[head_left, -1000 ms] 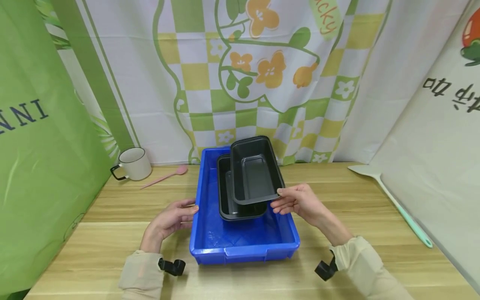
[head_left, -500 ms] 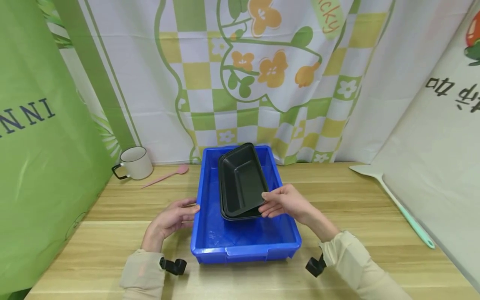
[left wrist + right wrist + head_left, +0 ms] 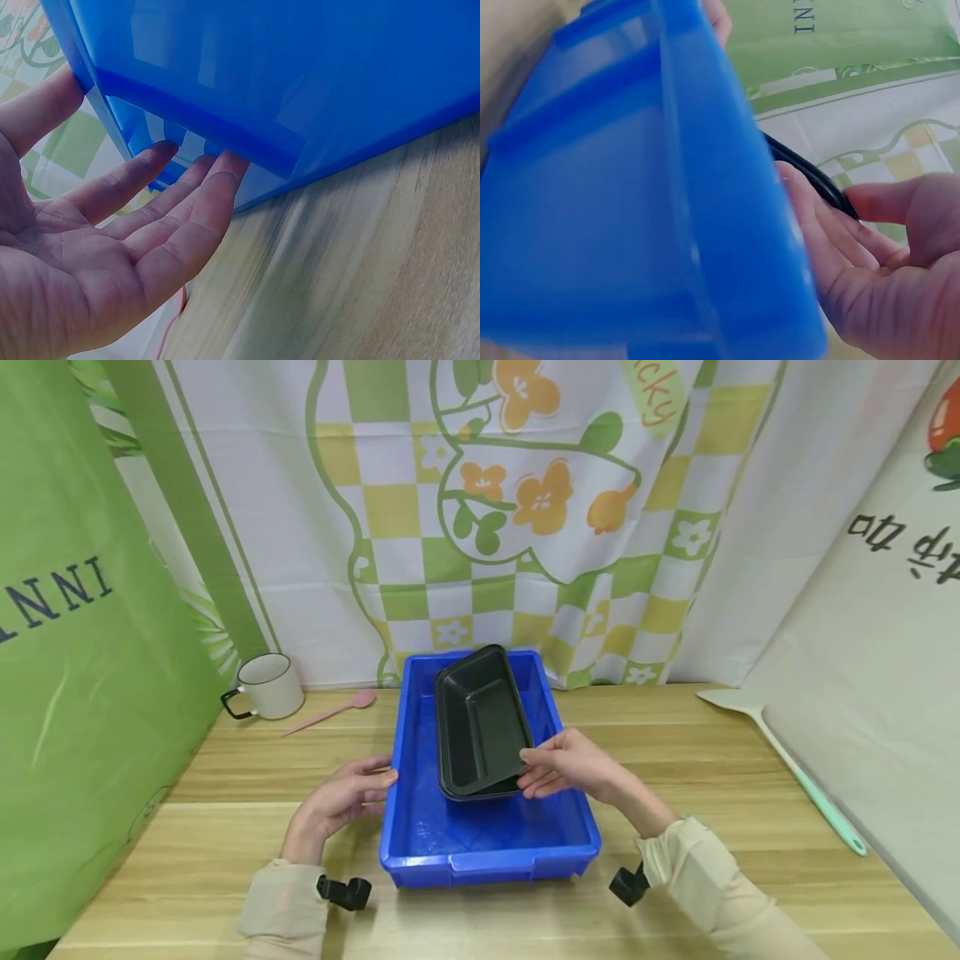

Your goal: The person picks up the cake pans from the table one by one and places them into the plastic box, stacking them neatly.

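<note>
A blue plastic bin point(image 3: 491, 865) stands on the table with black loaf pans stacked inside it. My right hand point(image 3: 567, 767) pinches the near right corner of the upper loaf pan point(image 3: 483, 727), thumb on top of the rim and fingers below. This pan sits tilted in the lower loaf pan point(image 3: 491, 794), most of which it hides. In the right wrist view, the bin's wall covers most of the pan. At the bin's left side, my left hand point(image 3: 351, 793) touches the outer wall. The left wrist view shows its fingers point(image 3: 191, 240) extended and slightly bent, with the thumb at the rim.
A white mug point(image 3: 268, 687) with a black handle and a pink spoon point(image 3: 333, 712) lie left of the bin. A spatula point(image 3: 795, 768) with a mint handle lies on the right. A printed curtain point(image 3: 525, 568) hangs right behind the bin.
My right hand has brought the upper loaf pan left and down into the lower one. Over the last half second it has barely moved. The left hand has stayed at the bin.
</note>
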`<state>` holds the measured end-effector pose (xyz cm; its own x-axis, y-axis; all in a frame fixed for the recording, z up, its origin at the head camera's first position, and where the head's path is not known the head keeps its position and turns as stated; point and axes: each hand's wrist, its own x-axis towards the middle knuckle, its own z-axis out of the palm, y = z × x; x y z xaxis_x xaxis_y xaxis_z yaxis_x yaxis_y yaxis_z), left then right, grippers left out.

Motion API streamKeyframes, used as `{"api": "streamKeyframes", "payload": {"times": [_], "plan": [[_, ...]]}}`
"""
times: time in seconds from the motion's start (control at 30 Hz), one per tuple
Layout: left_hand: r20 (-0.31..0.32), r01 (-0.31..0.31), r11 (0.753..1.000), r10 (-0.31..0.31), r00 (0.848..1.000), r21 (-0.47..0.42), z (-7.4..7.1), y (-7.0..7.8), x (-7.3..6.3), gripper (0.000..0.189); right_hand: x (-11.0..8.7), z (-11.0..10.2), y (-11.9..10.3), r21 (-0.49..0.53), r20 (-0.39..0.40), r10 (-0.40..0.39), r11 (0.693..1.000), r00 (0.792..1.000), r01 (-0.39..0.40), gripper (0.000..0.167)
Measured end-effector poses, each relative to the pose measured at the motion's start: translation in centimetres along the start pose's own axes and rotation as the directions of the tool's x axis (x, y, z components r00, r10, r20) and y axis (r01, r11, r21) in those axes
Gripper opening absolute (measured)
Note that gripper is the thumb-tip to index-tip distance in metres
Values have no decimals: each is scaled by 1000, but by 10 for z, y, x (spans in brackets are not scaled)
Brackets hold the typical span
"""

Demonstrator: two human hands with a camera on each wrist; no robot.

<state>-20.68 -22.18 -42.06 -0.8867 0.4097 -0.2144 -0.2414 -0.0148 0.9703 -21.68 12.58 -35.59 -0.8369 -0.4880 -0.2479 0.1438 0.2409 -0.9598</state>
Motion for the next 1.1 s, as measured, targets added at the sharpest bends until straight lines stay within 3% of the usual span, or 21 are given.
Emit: {"api": "streamKeyframes", "payload": {"times": [0.13,0.33,0.5,0.77,0.97,1.1], "plan": [[-2,4,1000,-4,1000,2,-1,-1,0,73,2,3,1,125,8,37,991,999,-38,38],[-6,11,1000,-11,1000,5,0,-1,0,73,2,7,-3,301,11,50,952,999,-51,41],[-4,10,1000,-10,1000,7,1,1,-1,73,0,7,-5,339,12,31,940,999,-33,43],[2,6,1000,-7,1000,8,0,0,1,73,6,8,4,211,39,36,977,999,-44,42],[1,11,1000,-11,1000,7,1,1,1,74,3,6,6,15,-12,15,1000,1000,-15,41],[-2,12,1000,-12,1000,8,1,1,0,73,-4,3,3,-172,-58,-22,985,998,12,39]]}}
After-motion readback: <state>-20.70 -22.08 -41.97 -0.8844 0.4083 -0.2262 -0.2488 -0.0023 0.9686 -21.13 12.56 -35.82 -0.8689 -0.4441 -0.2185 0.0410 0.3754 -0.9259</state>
